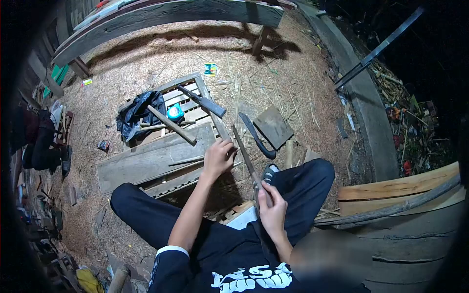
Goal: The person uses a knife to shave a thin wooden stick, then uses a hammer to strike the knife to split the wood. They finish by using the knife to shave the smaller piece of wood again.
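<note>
My right hand [272, 202] is closed around the handle of a long, narrow knife [246, 157], its dark blade pointing forward and slightly left. My left hand [218, 158] is held with curled fingers just left of the blade; whatever is in them is hidden. Beyond it a wooden slatted crate [199, 90] lies on the ground. On or against it are a broad-bladed cleaver [205, 102], a teal tape measure [174, 112], a wooden stick [171, 125] and a black plastic bag [139, 115]. A curved dark tool [257, 136] lies right of the knife tip.
A square board [273, 127] and a long grey plank [151, 158] lie nearby. A wooden bench [171, 19] spans the back. Cut timber [400, 188] is at the right, by a concrete curb [371, 122]. Another person's legs [46, 146] show at left. Shavings cover the ground.
</note>
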Action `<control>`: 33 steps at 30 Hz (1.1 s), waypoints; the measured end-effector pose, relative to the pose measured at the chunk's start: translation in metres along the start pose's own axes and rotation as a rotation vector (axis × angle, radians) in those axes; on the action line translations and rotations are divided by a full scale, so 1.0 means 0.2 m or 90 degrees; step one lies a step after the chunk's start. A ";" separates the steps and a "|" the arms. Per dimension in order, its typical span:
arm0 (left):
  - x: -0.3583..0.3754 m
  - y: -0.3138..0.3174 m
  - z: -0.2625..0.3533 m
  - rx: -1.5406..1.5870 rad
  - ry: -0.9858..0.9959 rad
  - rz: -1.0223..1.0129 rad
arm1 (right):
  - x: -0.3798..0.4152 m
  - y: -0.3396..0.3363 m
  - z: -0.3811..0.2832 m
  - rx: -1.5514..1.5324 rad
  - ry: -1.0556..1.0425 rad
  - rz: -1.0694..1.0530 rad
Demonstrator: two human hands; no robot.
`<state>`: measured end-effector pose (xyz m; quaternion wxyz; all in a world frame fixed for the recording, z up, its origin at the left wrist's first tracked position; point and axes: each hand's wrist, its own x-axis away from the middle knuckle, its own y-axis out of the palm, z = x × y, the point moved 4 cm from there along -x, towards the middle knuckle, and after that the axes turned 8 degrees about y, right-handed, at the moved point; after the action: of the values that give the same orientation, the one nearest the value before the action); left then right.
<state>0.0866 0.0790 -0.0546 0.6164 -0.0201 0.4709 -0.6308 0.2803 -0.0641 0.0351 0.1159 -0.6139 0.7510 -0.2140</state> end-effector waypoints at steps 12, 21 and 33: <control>0.05 0.03 0.00 0.010 0.013 -0.019 | -0.09 0.14 -0.02 -0.004 -0.017 0.027; 0.02 -0.01 0.03 0.026 0.000 0.015 | -0.09 0.15 0.01 -0.056 -0.003 0.019; 0.03 -0.01 0.02 0.026 0.024 0.028 | -0.11 0.14 0.05 -0.040 0.004 -0.002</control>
<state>0.0867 0.0718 -0.0538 0.6213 0.0146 0.4699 -0.6269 0.2659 -0.0396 0.0119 0.0941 -0.6176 0.7569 -0.1922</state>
